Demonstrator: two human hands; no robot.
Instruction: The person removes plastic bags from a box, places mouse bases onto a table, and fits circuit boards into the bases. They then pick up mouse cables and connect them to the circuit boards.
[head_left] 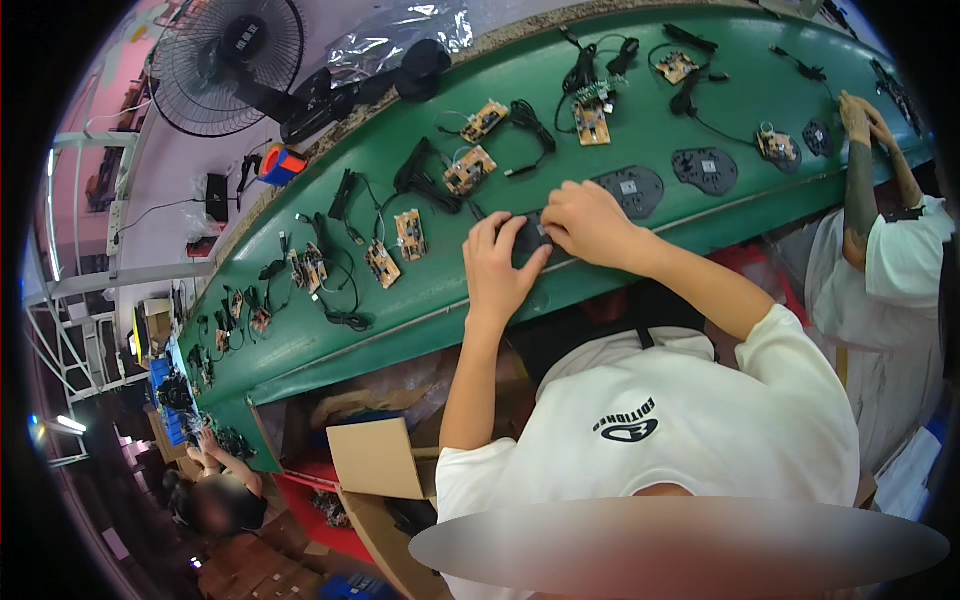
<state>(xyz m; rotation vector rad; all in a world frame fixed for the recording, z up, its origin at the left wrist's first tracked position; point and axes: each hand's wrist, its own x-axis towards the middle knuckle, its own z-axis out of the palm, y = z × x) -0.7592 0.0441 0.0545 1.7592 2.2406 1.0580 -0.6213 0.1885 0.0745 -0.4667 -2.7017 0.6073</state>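
Black flat plastic shell (528, 238) pinched by left hand (500, 268) and right hand (590, 222) on green belt (420, 300).

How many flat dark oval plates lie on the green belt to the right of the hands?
3: one plate beside the right hand, one farther right, a smaller one near the co-worker's hands. Others may be hidden.

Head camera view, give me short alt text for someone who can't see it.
Both hands, left hand and right hand, press on a dark flat part on a green conveyor belt lined with circuit boards and black cables.
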